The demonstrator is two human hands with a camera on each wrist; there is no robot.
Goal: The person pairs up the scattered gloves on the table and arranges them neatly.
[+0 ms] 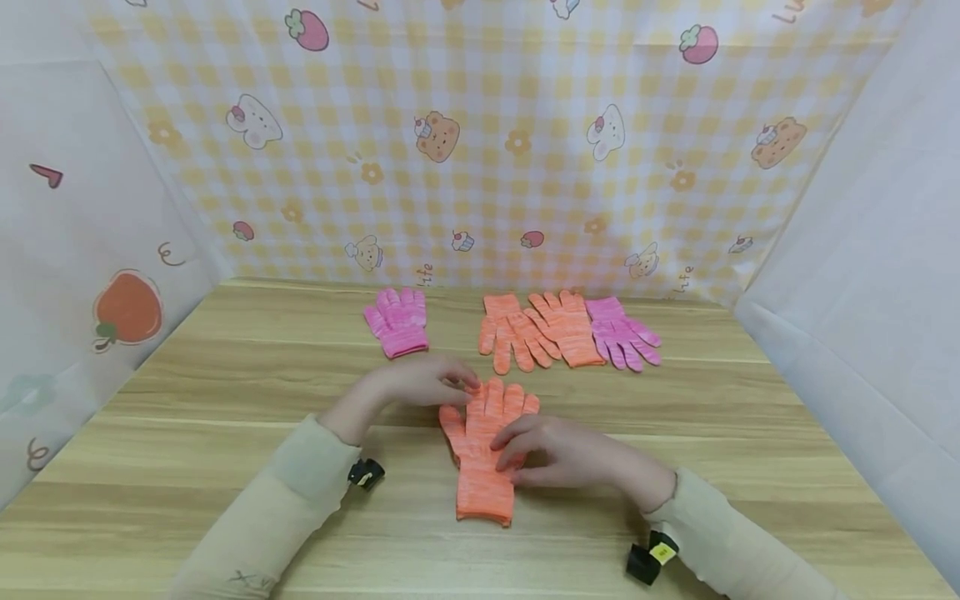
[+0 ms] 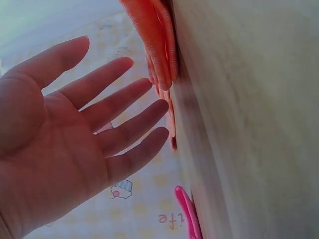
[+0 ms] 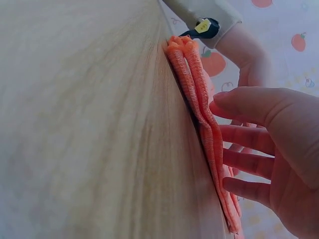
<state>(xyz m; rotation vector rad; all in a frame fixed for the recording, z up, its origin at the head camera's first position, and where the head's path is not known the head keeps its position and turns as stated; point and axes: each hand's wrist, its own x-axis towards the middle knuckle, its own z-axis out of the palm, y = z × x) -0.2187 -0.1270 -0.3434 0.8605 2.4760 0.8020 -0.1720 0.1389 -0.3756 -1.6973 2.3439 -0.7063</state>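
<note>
Fingers [image 2: 119, 103] of L hand [image 1: 429, 381] are fanning apart, fairly straight w/ the palm in view; in the head view their tips are hovering at or over the far finger ends of the front orange glove [image 1: 487, 467], contact can't be told. R hand [image 1: 555, 450] is reaching in from the R, its fingers spreading, slightly bent, tips resting at the glove's R side, thumb nearer the cuff.

That glove is lying flat on the wood table [image 1: 135, 483], btwn both hands, fingers pointing away, cuff facing the person. From the R wrist its edge is showing thick layers; can't tell if 1 glove or 2.

Farther out, both arms are wearing cream sleeves, L sleeve [image 1: 285, 492] & R sleeve [image 1: 750, 542], each w/ a black gadget by the cuff; the R one is carrying a yellow label.

Beyond, 4 more gloves are lying in a back row: L pink glove [image 1: 397, 323] sitting apart, fingers away; then mid orange glove [image 1: 517, 333], fingers toward the person, meeting the 2nd orange glove [image 1: 570, 329], fingers away; R pink glove [image 1: 621, 333] is lying right beside that, fingers angling nearward & R.

Behind, a yellow-check cloth [image 1: 517, 192] w/ bears & strawberries is hanging, white cloth [image 1: 885, 292] flanking it.
</note>
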